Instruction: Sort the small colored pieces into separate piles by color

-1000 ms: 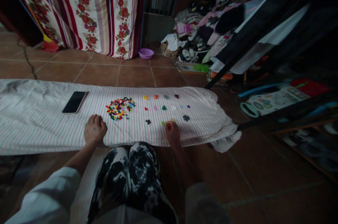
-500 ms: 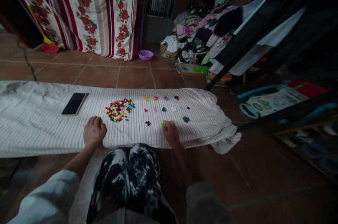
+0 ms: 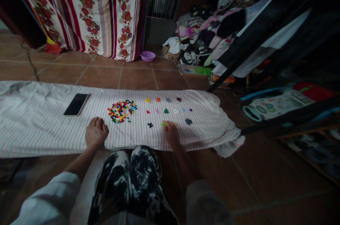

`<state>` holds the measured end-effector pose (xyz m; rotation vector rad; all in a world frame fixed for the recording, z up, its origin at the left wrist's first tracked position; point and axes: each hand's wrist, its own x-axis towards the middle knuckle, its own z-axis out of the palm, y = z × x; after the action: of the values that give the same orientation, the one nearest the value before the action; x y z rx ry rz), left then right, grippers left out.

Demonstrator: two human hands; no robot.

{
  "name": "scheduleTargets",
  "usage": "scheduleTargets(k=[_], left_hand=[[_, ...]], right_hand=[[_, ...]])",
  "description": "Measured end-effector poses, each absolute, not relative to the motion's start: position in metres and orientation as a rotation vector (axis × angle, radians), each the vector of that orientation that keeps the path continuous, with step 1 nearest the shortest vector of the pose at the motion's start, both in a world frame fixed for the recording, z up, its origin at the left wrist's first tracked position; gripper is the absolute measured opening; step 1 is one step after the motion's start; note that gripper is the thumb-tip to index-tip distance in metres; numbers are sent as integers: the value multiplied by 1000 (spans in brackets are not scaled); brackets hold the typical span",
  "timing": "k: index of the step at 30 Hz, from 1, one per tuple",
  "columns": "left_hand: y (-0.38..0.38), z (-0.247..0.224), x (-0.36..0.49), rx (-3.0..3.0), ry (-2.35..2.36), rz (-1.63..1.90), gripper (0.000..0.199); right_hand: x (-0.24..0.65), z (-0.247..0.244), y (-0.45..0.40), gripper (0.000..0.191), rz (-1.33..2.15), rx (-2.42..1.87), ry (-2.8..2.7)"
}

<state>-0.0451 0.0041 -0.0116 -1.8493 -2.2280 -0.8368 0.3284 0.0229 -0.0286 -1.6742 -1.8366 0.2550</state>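
On the striped cloth, my left hand [image 3: 97, 132] rests palm down with its fingers curled. Whatever may be under those fingers is hidden. Just beyond it lies a mixed pile of small coloured pieces [image 3: 122, 111], too small to make out closely. My right hand [image 3: 170, 133] is low over the cloth, its fingertips pinched at a small lime-green piece [image 3: 164, 124]. Close by are little single-colour groups: black pieces [image 3: 150, 125] to its left, dark grey pieces [image 3: 188, 121] to its right, green pieces [image 3: 166, 111] behind. Yellow pieces [image 3: 147, 100] and orange pieces [image 3: 158, 99] lie farther back.
A phone [image 3: 77, 104] lies on the striped cloth [image 3: 39, 122], left of the pile. On the tiled floor beyond are a purple basin [image 3: 148, 56] and a heap of clothes [image 3: 204, 30]. A dark slanted post [image 3: 225, 74] stands at the right.
The view has shifted slightly. My right hand has moved a little leftward against the pieces, its fingertips still at the lime-green. My left hand stays in place.
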Motion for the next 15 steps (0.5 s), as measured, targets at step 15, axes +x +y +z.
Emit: scheduleTargets(k=[15], left_hand=[[5,-17,-47,-1832,-2193,-800,32]], right_hand=[[336,-51,21,33,143,-1560,-1690]])
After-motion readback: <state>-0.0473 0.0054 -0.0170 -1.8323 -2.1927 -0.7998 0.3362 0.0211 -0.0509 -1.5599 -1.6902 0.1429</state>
